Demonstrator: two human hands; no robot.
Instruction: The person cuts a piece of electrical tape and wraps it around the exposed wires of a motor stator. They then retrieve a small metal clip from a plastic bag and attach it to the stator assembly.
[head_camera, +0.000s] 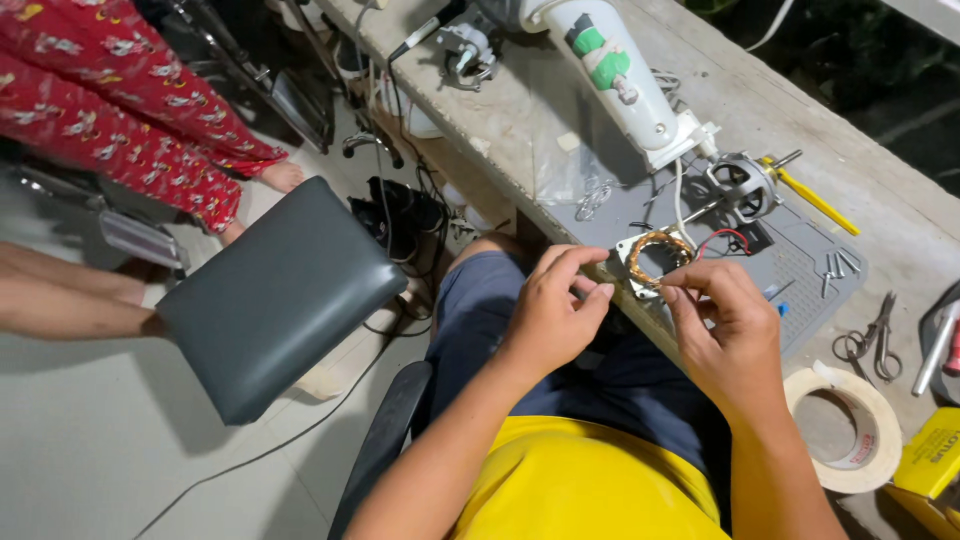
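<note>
coil: copper winding ring (655, 255) in a small metal frame, it sits at the near edge of the grey mat (800, 280), and it is the landmark for all lines below.
left hand: left hand (555, 310) is just beside the coil, on its left side, low against the bench edge. thumb and first finger are pinched narrow; something very thin may be between them, but i cannot tell what.
right hand: right hand (725, 325) is just below and right of the coil, fingertips bent toward the frame and touching it or almost touching. fingers are closed narrow, holding no big thing that i can see.
nearer hand: both are close, the right hand fingertips look a little nearer to the ring.
axis: ring lies nearly flat, its opening looks up, between the two hands.
wires: red wire (725, 238) goes out from the coil to the right.
motor part: grey rotor housing (745, 185) is beyond the coil, up and right.
tape: masking tape roll (880, 425) is well apart, lower right of the coil.
scissors: small scissors (872, 340) lie right of the coil, past the mat.
screwdriver: yellow screwdriver (815, 200) is far right above the coil.
</note>
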